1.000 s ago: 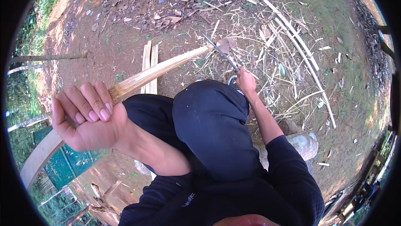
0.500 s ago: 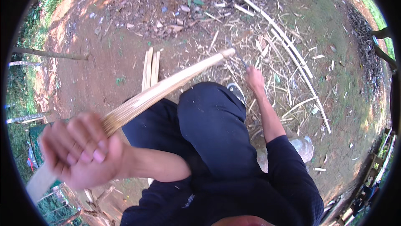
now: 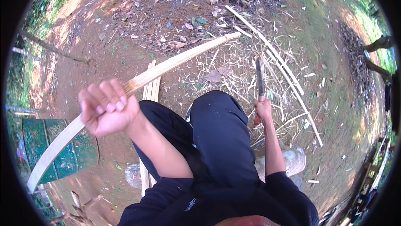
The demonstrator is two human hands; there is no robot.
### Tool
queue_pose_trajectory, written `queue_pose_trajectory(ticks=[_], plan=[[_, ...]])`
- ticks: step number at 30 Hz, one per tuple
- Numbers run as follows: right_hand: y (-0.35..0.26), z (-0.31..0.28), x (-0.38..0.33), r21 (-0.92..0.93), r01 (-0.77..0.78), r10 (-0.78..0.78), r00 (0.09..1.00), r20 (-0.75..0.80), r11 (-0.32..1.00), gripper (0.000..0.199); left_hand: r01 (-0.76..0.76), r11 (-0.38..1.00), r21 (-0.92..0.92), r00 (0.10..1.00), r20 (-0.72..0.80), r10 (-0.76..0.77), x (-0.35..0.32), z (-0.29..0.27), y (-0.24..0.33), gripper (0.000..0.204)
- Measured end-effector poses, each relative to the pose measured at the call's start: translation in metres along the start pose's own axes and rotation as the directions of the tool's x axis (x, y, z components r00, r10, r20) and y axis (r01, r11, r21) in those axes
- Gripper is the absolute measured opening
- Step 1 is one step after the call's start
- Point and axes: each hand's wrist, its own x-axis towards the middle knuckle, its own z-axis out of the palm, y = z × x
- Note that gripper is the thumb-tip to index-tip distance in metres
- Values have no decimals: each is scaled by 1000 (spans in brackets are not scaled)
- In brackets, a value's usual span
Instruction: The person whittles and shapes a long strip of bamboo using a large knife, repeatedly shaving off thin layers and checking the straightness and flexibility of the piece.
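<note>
Over dirt | L hand [image 3: 109, 108]: 1 bamboo strip [image 3: 175, 62] | R hand [image 3: 263, 110]: prob. 1 knife [image 3: 259, 80]

My left hand [image 3: 109, 108] raised, fingers curled in a fist, my right hand [image 3: 263, 110] lowered, closed, arm extended

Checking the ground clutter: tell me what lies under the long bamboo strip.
Under the long bamboo strip, held in the left hand, lie flat split slats, dry leaves and shavings on bare dirt. The hand and the knee hide the rest.

long pale bamboo strip [image 3: 175, 61] slanted; dark knife [image 3: 259, 82] pointing up.
</note>
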Motion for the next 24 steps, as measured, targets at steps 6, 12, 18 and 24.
queue_pose_trajectory(ticks=[6,12,18,24], plan=[[-82,-47,-53,291,236,-192,966,-171,927,12,-113,990,-88,993,-45,109,2,-34,-26,29],[-203,-47,-120,363,469,-442,883,-160,805,33,-79,955,-285,996,-52,67,-3,-34,-33,28],[-277,-41,-157,104,773,-758,635,-150,626,81,-54,934,-353,997,-65,33,-12,-18,-40,33],[-302,-41,-176,-130,821,-831,554,-53,555,62,0,837,-547,996,-75,-48,-18,-3,-43,29]])
